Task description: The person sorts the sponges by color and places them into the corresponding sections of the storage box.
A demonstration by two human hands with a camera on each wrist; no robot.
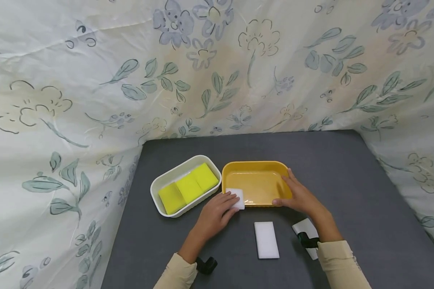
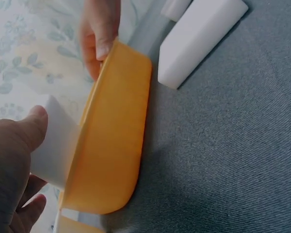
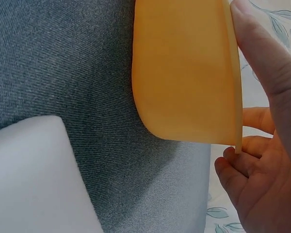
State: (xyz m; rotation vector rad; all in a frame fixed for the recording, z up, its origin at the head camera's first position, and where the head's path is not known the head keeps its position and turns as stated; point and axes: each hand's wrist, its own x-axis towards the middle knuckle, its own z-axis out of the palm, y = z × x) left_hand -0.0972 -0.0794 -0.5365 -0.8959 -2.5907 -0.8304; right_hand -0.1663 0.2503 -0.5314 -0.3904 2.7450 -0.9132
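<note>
A white foam block (image 1: 240, 202) is pinched in my left hand (image 1: 213, 214), over the front left corner of the yellow tray (image 1: 256, 182). In the left wrist view, the thumb lies on the block (image 2: 56, 141), whose lower part goes behind the tray's wall (image 2: 114, 131). My right hand (image 1: 301, 196) grips the tray at its right end. The right wrist view shows its thumb along the tray's rim (image 3: 235, 82) and its fingers around the corner. Inside the tray, the visible floor is bare.
A white tray (image 1: 188, 165) with yellow sponges (image 1: 189, 188) stands against the yellow tray's left side. Another white block (image 1: 266, 240) lies in front on the dark grey tabletop (image 1: 235, 257). A further one (image 1: 306, 227) lies partly under my right wrist. Patterned cloth (image 1: 217, 100) hangs behind.
</note>
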